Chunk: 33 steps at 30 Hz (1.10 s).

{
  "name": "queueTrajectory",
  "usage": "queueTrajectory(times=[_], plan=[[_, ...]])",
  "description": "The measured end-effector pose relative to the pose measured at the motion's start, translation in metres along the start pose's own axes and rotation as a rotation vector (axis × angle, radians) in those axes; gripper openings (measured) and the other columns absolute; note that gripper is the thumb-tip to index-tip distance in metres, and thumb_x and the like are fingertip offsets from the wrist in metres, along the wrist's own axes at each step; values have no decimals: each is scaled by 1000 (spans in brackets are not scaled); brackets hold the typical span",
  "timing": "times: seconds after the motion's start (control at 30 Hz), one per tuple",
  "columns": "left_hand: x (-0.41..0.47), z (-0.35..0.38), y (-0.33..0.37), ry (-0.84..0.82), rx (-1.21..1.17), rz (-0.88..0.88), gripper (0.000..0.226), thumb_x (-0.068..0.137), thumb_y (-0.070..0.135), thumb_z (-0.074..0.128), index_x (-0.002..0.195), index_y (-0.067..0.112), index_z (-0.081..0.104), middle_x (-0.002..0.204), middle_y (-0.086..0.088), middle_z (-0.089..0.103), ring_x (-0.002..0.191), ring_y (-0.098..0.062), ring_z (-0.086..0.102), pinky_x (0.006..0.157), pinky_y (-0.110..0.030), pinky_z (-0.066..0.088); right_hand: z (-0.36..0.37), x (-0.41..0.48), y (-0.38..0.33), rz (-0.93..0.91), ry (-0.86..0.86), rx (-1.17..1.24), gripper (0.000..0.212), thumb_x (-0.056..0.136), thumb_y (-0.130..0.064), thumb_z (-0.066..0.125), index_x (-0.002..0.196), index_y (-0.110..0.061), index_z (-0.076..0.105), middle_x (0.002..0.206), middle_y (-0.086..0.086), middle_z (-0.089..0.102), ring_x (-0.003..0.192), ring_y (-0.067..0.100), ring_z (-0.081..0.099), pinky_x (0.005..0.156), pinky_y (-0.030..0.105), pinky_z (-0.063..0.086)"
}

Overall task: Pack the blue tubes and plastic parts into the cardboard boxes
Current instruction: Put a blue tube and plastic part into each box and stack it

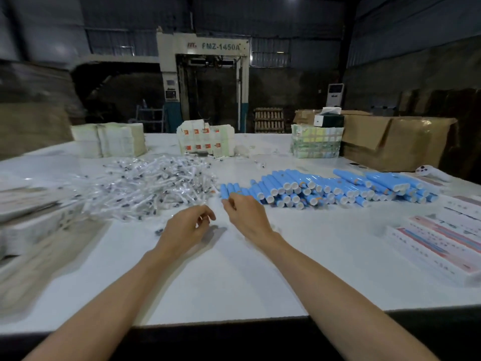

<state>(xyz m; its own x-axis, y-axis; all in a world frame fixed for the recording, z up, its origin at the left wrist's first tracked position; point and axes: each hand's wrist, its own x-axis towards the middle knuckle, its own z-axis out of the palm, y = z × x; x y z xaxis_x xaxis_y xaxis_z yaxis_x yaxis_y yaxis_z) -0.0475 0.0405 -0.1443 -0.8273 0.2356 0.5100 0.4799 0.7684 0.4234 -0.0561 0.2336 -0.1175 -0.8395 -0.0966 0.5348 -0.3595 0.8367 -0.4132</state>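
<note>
Gathering seems to be the step in hand. The left hand (pixel 186 226) and right hand (pixel 246 217) are hovering over the tabletop (pixel 234 277), just in front of the left end of the blue tubes (pixel 325 188). Both are curling their fingers (blur is hiding whether either is pinching anything). The plastic parts (pixel 156 183) are lying heaped left of the tubes. Next, one tube probably needs a firm grip before going into a printed carton (pixel 442 238), right of the tubes.

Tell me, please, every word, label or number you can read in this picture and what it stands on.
"FMZ-1450A": on the top panel of the large machine at the back.
Red logo left of that text: blurred, unreadable.
Print on the flat printed cartons at the right: blurred, unreadable.
Orange labels on the white stack at the table's far side: too small to read.
</note>
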Motion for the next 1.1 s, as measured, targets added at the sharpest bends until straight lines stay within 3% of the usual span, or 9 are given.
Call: queueTrajectory(times=[0.13, 0.33, 0.5, 0.6, 0.7, 0.9, 1.0, 1.1], plan=[[0, -11, 4, -29, 195, -57, 20, 100, 21, 58, 114, 32, 69, 106, 12, 71, 103, -15, 66, 82, -36, 53, 37, 0, -9, 0, -71, 25, 33, 109, -38, 46, 85, -16, 53, 86, 11, 68, 85, 33, 64, 70, 41, 46], [-2, -73, -16, 102, 606, -179, 27, 103, 23, 58, 129, 20, 65, 122, -4, 73, 116, -29, 65, 89, -42, 54, 47, 1, 9, -47, -40, 57, 37, 107, -33, 51, 75, -16, 46, 63, -1, 54, 65, 27, 57, 59, 38, 40], [-9, -169, -45, 222, 972, -420, 21, 102, 15, 54, 117, 5, 65, 118, -18, 67, 110, -37, 58, 96, -47, 46, 51, 3, 13, -14, -23, 144, 38, 105, -32, 56, 71, -16, 47, 60, 0, 56, 59, 21, 56, 57, 38, 45], [-16, -209, -62, 129, 1097, -597, 31, 107, 24, 52, 126, 3, 65, 132, -19, 61, 123, -38, 54, 103, -47, 42, 51, 3, 14, 14, -14, 165, 37, 103, -32, 57, 71, -15, 50, 59, -1, 56, 59, 20, 56, 53, 31, 38], [-23, -225, -74, -39, 1153, -714, 42, 109, 43, 52, 130, 11, 69, 144, -14, 55, 136, -35, 47, 108, -43, 40, 47, 1, 12, 28, -27, 175, 35, 104, -31, 57, 73, -15, 54, 61, -1, 58, 62, 24, 58, 58, 35, 45], [-25, -224, -82, -172, 1269, -595, 60, 101, 71, 52, 123, 19, 73, 136, -5, 57, 131, -28, 50, 104, -42, 43, 41, -3, 10, 24, -78, 186, 33, 105, -32, 55, 79, -12, 59, 64, 1, 60, 66, 28, 60, 62, 38, 48], [-25, -224, -85, -161, 1294, -502, 46, 106, 57, 56, 122, 17, 72, 128, -5, 61, 124, -27, 54, 99, -38, 46, 39, -4, 10, 26, -81, 188, 32, 105, -32, 55, 80, -12, 60, 65, 0, 61, 67, 26, 60, 62, 37, 47], [-21, -222, -85, -71, 1173, -412, 42, 108, 50, 55, 114, 11, 71, 111, -8, 71, 104, -28, 63, 89, -39, 53, 40, -3, 10, 30, -71, 200, 33, 105, -32, 56, 79, -13, 59, 65, 1, 61, 67, 26, 60, 60, 36, 45]])
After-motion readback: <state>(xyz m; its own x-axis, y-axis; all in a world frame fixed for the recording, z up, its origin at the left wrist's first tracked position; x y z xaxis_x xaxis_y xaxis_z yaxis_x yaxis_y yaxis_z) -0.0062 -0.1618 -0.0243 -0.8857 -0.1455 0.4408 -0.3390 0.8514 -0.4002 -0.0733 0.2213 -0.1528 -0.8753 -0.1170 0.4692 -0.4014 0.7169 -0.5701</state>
